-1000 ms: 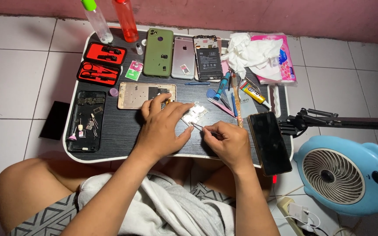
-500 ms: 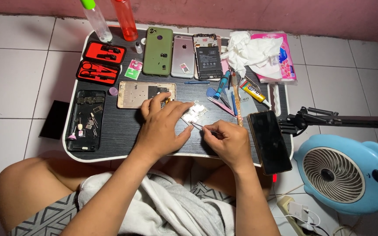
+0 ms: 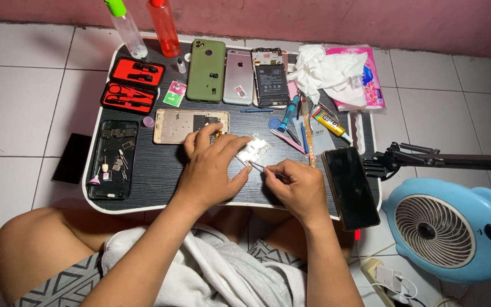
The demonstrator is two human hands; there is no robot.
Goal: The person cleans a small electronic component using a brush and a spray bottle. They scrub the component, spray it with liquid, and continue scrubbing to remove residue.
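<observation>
The left hand (image 3: pixel 214 167) is pinning down a small circuit board (image 3: pixel 252 150) just right of the gold phone frame (image 3: pixel 190 125); the right hand (image 3: pixel 298 187) is pinching thin tweezers (image 3: pixel 258 166), tip touching the board.

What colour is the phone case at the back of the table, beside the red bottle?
Olive green, seen clearly in the head view, lying flat next to a silver phone.

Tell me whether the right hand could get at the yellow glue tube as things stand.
Probably yes. The right hand holds a thin metal tool at the small circuit board, so it is occupied. But the yellow glue tube lies uncovered just beyond it, with only flat tools alongside.
</observation>
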